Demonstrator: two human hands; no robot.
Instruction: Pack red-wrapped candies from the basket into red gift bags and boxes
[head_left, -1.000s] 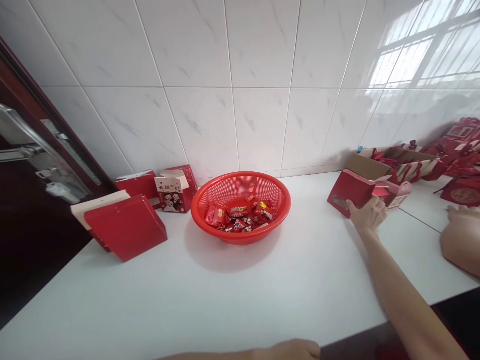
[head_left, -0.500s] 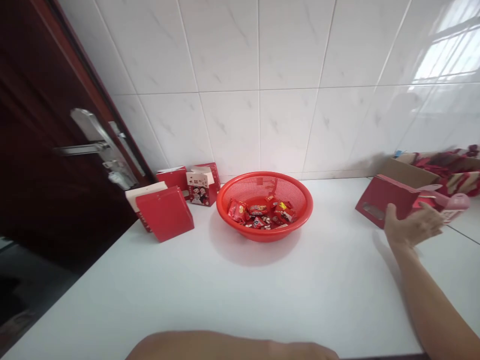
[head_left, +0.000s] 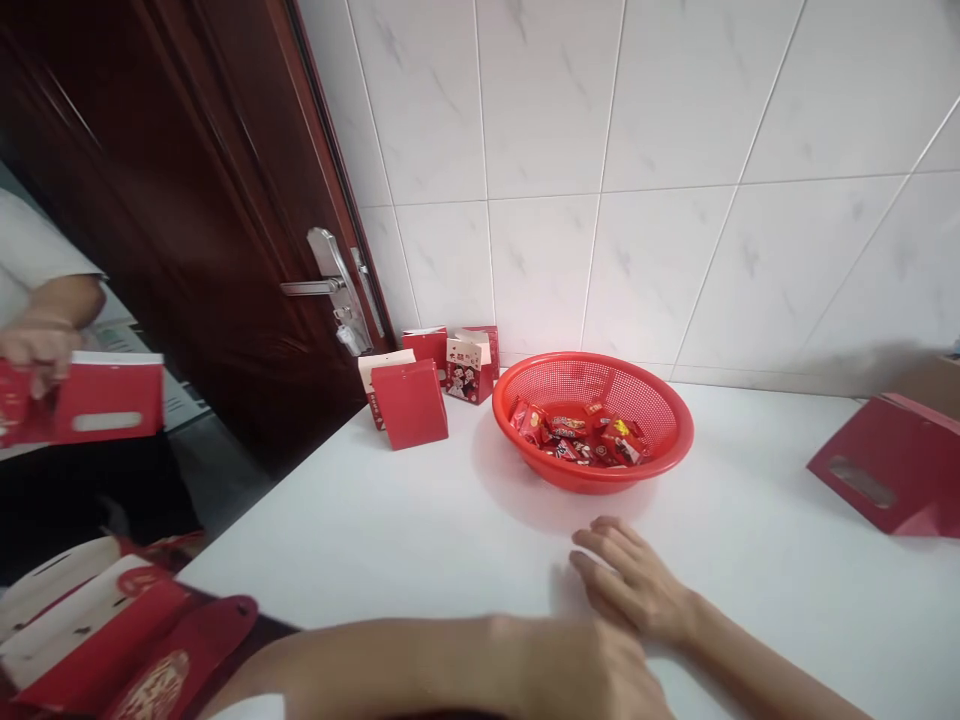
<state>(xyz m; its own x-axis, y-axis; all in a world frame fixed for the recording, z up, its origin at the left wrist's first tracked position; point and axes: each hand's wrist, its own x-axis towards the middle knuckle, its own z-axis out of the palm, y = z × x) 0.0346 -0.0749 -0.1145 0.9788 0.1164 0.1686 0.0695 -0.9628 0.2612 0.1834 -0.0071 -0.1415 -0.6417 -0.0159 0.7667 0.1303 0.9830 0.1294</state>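
My right hand [head_left: 634, 585] hovers low over the white tabletop in front of a red plastic basket [head_left: 592, 480]. Its fingers are loosely spread and hold nothing. Across the bottom edge reaches my left forearm; my left hand [head_left: 619, 670] is blurred beside the right wrist, with its fingers hidden. Inside the basket lie several red-wrapped candies [head_left: 574, 440]. Behind it to the left stand several small red gift boxes [head_left: 409, 405], one with a printed cartoon couple [head_left: 463, 382].
Another red box [head_left: 889, 465] with a window rests tilted at the right. At left, a co-worker's hand [head_left: 41, 345] holds a red carton [head_left: 112, 400]. Open red-and-white boxes [head_left: 150, 640] lie at lower left. A tiled wall and a dark door [head_left: 225, 200] bound the table.
My view has swung left, bringing the co-worker and lower-left boxes into sight. My right hand has come away from the red box on the right to the front of the basket.
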